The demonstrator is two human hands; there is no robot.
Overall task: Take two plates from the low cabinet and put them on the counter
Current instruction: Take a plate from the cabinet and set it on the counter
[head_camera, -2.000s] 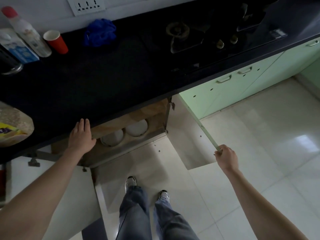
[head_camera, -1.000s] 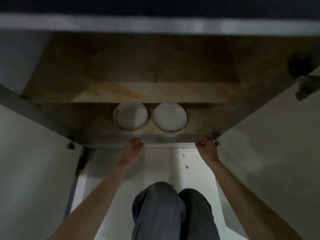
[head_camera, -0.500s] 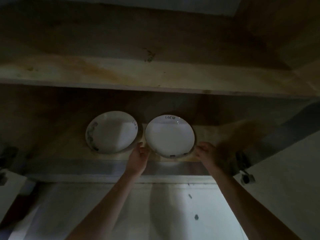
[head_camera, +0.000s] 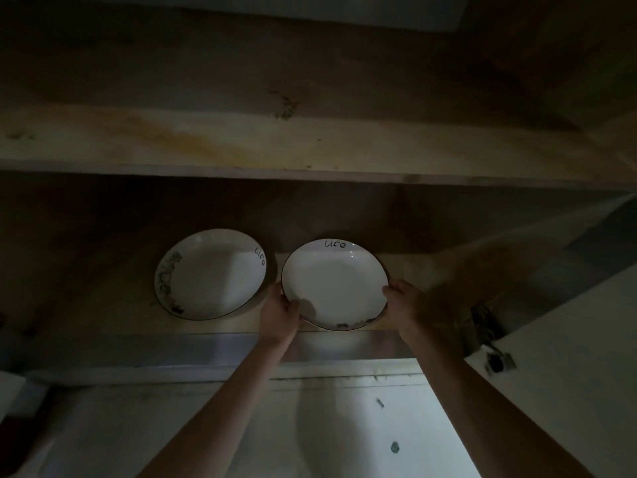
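Two white plates with dark rims and the word "life" lie side by side on the bottom shelf of the open low cabinet. The right plate [head_camera: 336,284] is held at both sides: my left hand [head_camera: 281,313] grips its left rim and my right hand [head_camera: 405,305] grips its right rim. It looks tilted up a little toward me. The left plate [head_camera: 212,274] rests flat on the shelf, untouched, just left of my left hand.
A wooden upper shelf [head_camera: 310,146] overhangs the plates. The cabinet's front sill [head_camera: 172,350] runs below my wrists. An open door with a hinge [head_camera: 496,360] stands at the right. Pale floor tiles [head_camera: 344,436] lie beneath my arms.
I have crouched from the counter down to the cabinet. Both hands moved from the sill onto the right plate's rim, and its near edge has shifted slightly toward me.
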